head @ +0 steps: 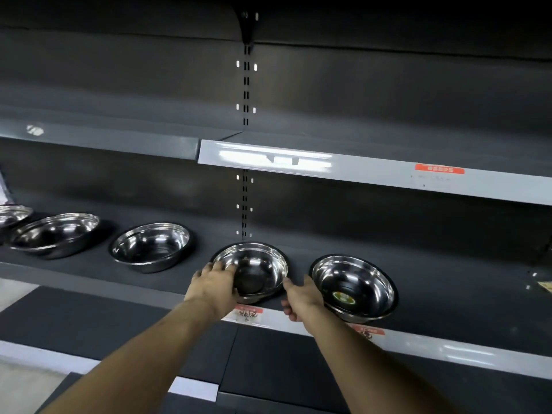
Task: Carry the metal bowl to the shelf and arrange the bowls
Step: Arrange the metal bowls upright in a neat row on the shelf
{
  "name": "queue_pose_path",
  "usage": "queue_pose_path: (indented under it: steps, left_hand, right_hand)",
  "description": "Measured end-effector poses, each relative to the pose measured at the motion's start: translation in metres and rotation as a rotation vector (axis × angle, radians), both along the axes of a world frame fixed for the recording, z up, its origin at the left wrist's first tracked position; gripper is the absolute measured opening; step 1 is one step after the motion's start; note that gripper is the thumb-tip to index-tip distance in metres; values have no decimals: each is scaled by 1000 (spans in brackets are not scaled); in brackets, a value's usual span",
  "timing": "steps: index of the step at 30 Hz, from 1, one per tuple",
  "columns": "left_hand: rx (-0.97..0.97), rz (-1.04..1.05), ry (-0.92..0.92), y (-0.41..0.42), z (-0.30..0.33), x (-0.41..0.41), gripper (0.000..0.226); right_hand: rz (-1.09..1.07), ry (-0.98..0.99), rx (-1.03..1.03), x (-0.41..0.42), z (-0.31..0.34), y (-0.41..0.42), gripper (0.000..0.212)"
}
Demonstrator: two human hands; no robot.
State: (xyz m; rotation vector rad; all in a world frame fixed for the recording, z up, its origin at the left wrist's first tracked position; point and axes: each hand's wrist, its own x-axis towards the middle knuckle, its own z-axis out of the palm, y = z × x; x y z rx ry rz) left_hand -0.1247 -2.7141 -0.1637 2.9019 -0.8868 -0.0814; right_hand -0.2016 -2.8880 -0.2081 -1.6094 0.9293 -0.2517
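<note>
Metal bowl (pixel 254 270) sits on the shelf (pixel 448 282) between its neighbours; left hand (pixel 213 283) curls over its near rim, right hand (pixel 300 297) touches its other side with loose fingers, probably evening out the row.

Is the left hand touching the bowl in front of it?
Touching. The head view shows the left hand gripping the bowl's near rim, fingers inside.

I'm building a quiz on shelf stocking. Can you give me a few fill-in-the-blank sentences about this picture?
1. The left hand grips the rim of a metal ____.
2. The bowl with the sticker sits to the ____ of the held bowl.
3. The upper shelf carries an ____ label.

Missing words: bowl; right; orange
</note>
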Motion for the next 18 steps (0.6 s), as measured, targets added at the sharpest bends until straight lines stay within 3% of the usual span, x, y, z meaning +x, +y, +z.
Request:
queue_pose_path:
  steps: [7, 18]
  left_hand:
    - [-46, 6, 1, 25, -2, 29, 58]
    - [-89, -202, -5, 55, -9, 108, 51]
  right_hand:
    - [19, 35, 39, 29, -12, 20, 70]
    - [-306, 102, -145, 62, -26, 49, 57]
